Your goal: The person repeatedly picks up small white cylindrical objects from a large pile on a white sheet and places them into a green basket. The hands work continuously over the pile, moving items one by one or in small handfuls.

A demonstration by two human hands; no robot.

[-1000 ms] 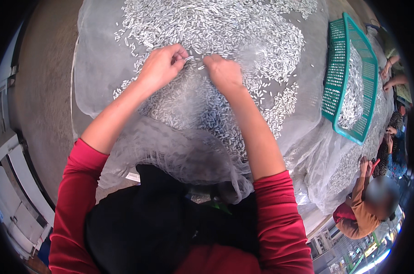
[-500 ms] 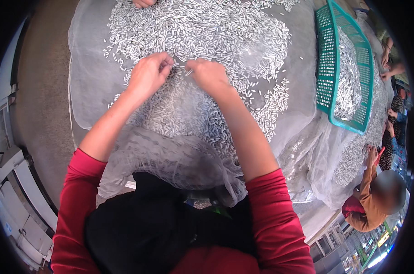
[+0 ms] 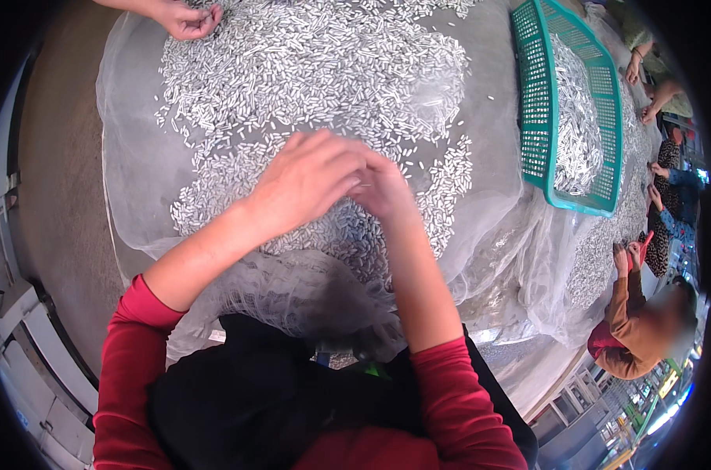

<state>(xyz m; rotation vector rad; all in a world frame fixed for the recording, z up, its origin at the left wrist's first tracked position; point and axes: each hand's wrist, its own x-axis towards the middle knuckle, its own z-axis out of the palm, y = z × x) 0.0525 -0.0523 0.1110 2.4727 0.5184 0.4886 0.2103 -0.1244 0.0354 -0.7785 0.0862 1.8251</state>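
- The landmark here is the heap of small silvery-white, capsule-shaped metal pieces (image 3: 308, 86), spread over a sheet of sheer white mesh netting (image 3: 136, 180) that drapes a round table.
- At the far-left edge of the heap, another person's hand (image 3: 184, 19) comes in from the top of the picture, fingers curled down among the pieces.
- The left hand (image 3: 304, 182) lies over the near edge of the heap, palm down, fingers bent loosely and drawn together toward the other hand; it is partly closed, not a fist. Whether it pinches any piece cannot be told, since the back of the hand hides the fingertips.
- The right hand (image 3: 383, 188) sits just beside it, touching or nearly touching the left hand's fingers, also over the near edge of the heap. Its fingers are curled inward and mostly covered by the left hand, so its hold cannot be told.
- Both forearms run back from the heap to red long sleeves (image 3: 136, 352), with gathered netting and a black garment (image 3: 253, 392) between them.
- Right of the heap, a teal plastic lattice basket (image 3: 537, 102) rests on the netting, tilted, with a layer of the same silvery pieces inside.
- Farther right of the heap, past the basket, other people (image 3: 637, 329) sit at a second netted spread of pieces.
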